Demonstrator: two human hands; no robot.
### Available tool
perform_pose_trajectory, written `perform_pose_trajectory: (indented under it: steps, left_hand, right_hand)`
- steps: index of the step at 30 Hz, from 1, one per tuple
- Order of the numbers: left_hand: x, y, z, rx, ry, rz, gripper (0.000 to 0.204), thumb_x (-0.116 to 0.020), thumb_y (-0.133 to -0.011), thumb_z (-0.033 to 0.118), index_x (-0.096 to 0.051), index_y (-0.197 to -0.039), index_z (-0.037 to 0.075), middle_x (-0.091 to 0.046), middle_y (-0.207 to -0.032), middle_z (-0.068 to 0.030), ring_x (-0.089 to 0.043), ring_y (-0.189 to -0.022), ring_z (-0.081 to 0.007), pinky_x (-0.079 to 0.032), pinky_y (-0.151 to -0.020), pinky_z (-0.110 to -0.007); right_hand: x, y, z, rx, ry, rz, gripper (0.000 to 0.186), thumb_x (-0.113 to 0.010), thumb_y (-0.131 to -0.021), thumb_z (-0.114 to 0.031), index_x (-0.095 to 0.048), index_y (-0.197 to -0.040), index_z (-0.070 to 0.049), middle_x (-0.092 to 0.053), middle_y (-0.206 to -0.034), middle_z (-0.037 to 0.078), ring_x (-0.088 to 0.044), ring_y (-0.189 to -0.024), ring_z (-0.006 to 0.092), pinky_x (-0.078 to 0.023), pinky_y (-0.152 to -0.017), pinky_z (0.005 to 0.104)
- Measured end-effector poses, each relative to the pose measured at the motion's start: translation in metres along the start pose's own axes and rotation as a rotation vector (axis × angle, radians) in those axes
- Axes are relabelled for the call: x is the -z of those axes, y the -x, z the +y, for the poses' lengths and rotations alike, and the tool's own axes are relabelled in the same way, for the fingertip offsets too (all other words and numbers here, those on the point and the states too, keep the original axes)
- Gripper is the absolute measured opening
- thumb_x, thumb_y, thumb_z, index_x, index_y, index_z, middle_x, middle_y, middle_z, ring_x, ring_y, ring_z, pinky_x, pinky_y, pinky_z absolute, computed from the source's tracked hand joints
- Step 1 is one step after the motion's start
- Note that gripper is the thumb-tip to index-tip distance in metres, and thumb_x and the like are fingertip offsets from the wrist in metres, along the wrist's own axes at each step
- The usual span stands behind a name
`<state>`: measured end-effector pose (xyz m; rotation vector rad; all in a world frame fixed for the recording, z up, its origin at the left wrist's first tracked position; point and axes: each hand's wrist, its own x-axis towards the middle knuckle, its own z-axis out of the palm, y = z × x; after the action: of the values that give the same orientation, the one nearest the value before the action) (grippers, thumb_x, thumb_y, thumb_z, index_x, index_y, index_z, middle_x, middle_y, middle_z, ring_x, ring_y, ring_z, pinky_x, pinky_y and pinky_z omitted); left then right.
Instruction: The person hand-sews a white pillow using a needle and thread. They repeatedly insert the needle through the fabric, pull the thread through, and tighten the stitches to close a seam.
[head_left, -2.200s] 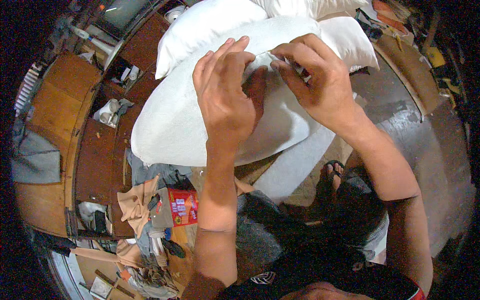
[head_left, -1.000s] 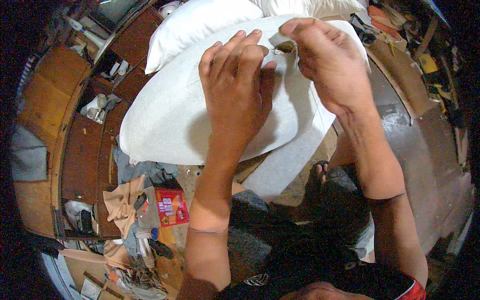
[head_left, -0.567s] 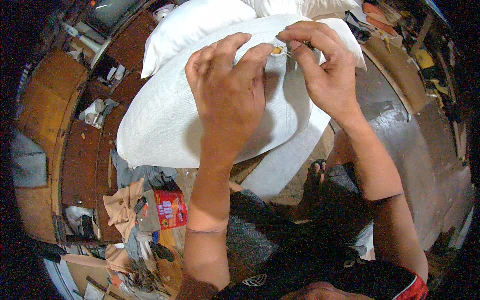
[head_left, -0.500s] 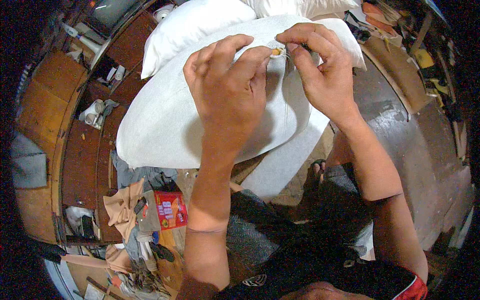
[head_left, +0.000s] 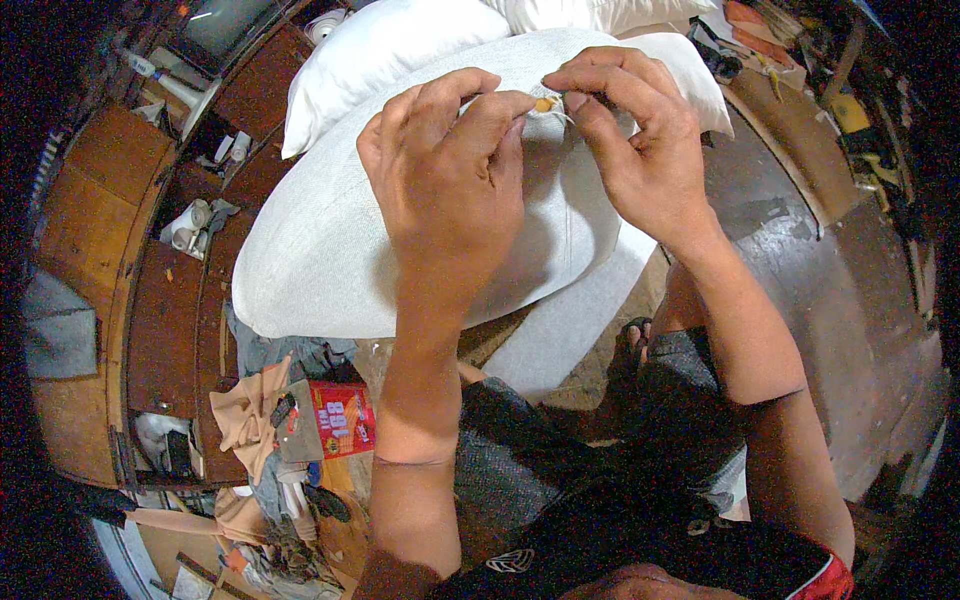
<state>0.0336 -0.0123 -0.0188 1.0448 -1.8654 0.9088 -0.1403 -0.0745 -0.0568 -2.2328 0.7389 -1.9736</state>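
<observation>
The large pale cushion (head_left: pixel 320 240) is placed right beneath both hands. In the left hand (head_left: pixel 445 180), thumb and forefinger are brought close at a small yellow spot (head_left: pixel 544 104); whether cloth is pinched cannot be told. In the right hand (head_left: pixel 650 150), thumb and forefinger are curved toward each other beside white threads (head_left: pixel 563 116); whether anything is clamped cannot be told. Beyond the grip, a white pillow (head_left: pixel 385 60) is seen.

The cushion (head_left: pixel 320 240) is off-white, finely patterned; the pillows (head_left: pixel 380 65) at the top, plain white; lower left, the packet (head_left: pixel 343 418) red, the cloth (head_left: pixel 245 415) tan.
</observation>
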Motion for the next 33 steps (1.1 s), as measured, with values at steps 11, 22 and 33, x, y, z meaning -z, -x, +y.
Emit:
perform_pose_trajectory:
  steps: [11,22,33]
  left_hand:
    - [-0.006,0.000,0.009,0.312,0.307,0.117,0.004,-0.065,-0.097,0.006,-0.062,-0.099,0.005,-0.068,-0.095,-0.0076,-0.066,-0.084,-0.0255,-0.045,-0.086,-0.040]
    - [0.008,-0.004,0.016,0.392,0.519,0.045,0.005,-0.061,-0.103,0.006,-0.061,-0.107,0.002,-0.070,-0.100,-0.0102,-0.066,-0.098,-0.0187,-0.051,-0.091,-0.032]
    - [0.013,0.006,-0.001,0.295,0.295,0.010,0.012,-0.068,-0.093,0.003,-0.070,-0.105,0.005,-0.073,-0.113,-0.0119,-0.070,-0.108,-0.0263,-0.053,-0.097,-0.037]
  right_hand:
    - [0.002,0.002,-0.001,0.028,0.021,0.003,0.015,-0.067,-0.086,-0.003,-0.075,-0.099,-0.007,-0.072,-0.101,0.010,-0.067,-0.101,0.0318,-0.052,-0.092,0.0413]
    - [-0.005,-0.001,-0.019,0.138,0.086,0.056,0.011,-0.075,-0.085,-0.010,-0.073,-0.096,-0.007,-0.070,-0.100,0.010,-0.065,-0.102,0.0330,-0.051,-0.093,0.0432]
    - [0.009,-0.002,0.004,-0.105,-0.248,0.418,0.018,-0.074,-0.096,-0.008,-0.069,-0.111,-0.001,-0.071,-0.117,0.008,-0.063,-0.111,0.0175,-0.048,-0.097,0.0294]
